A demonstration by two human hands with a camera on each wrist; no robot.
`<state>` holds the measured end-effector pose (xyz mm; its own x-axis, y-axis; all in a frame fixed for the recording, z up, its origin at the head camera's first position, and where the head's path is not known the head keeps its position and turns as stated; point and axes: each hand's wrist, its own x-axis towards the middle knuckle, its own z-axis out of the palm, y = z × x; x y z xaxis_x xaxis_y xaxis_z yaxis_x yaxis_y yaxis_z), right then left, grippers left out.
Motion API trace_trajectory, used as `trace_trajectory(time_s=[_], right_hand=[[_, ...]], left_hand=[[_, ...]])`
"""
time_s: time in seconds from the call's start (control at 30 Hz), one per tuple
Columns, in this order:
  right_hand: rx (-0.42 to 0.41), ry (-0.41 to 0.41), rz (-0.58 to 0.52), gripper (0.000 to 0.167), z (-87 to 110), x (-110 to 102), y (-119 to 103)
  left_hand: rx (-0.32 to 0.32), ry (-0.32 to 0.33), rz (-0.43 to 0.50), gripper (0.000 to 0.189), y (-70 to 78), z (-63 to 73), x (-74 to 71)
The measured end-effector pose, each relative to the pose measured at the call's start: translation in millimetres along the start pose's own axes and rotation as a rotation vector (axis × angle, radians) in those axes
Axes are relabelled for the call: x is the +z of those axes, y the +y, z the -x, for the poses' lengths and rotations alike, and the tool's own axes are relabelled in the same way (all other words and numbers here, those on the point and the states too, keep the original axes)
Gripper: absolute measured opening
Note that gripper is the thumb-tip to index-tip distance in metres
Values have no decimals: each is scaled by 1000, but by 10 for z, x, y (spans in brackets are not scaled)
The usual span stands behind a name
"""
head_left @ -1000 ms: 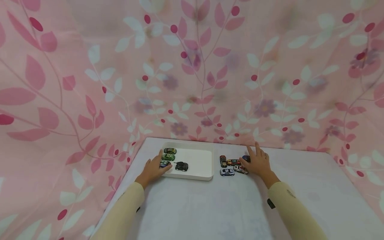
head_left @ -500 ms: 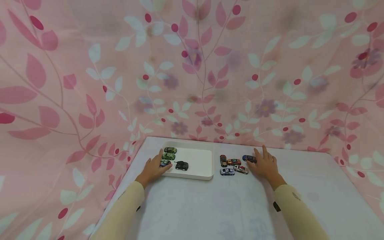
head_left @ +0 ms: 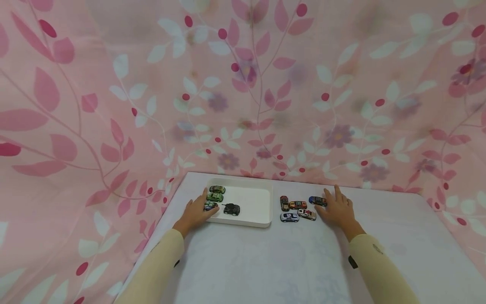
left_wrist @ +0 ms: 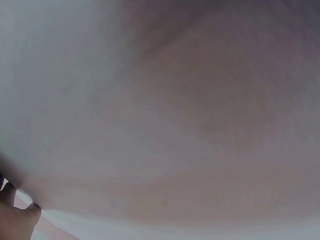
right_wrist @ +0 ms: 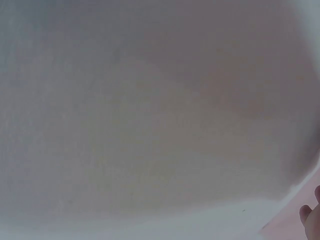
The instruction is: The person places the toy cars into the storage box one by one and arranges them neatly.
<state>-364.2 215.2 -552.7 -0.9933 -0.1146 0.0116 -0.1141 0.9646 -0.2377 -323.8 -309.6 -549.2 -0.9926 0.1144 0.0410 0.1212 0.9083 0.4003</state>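
In the head view my left hand (head_left: 194, 214) rests at the left side of a white tray (head_left: 253, 202), its thumb extended over the front left corner. Inside the tray, two green toy cars (head_left: 214, 197) and a partly covered blue toy car (head_left: 210, 206) line the left wall. A black toy tank (head_left: 231, 209) lies to their right. My right hand (head_left: 338, 210) is spread on the table beside a dark blue toy car (head_left: 317, 201), thumb near its right end. Whether they touch cannot be seen. The wrist views show mostly blurred pale cloth, with fingertips at the lower corners.
Between tray and right hand lie several toy cars: a dark one standing lengthwise (head_left: 284, 203), an orange-red one (head_left: 298, 205), a white-and-blue one (head_left: 290, 217) and a white-and-tan one (head_left: 306, 214). A pink floral curtain (head_left: 243, 105) borders the white-covered table (head_left: 258, 261).
My right hand has moved right, off the dark blue car it partly covered, and the car now lies slightly farther right, apart from the others. My left hand has stayed at the tray.
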Motion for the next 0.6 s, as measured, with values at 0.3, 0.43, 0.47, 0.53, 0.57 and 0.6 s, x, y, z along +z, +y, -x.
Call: trace_trajectory(time_s=[0.3,0.43,0.47,0.53,0.57,0.6], right_hand=[[2,11,-35,83,-43,41,-52],[3,7,-48,81,-74,51,-81],[5,4,-51,80,-83,52,-88],[11,-4,-49,79,-106,56,-97],[11,-8,-48,78,-115,54,-104],[11,-12,-49,76,-124,53,-110]], left_hand=[[3,4,-6,102,11,5,-35],[1,6,-1,102,25,14,-52],[4,8,-2,101,23,12,-47],[8,9,-4,101,20,11,-40],[9,9,-3,101,16,9,-35],[9,9,-3,101,11,8,-28]])
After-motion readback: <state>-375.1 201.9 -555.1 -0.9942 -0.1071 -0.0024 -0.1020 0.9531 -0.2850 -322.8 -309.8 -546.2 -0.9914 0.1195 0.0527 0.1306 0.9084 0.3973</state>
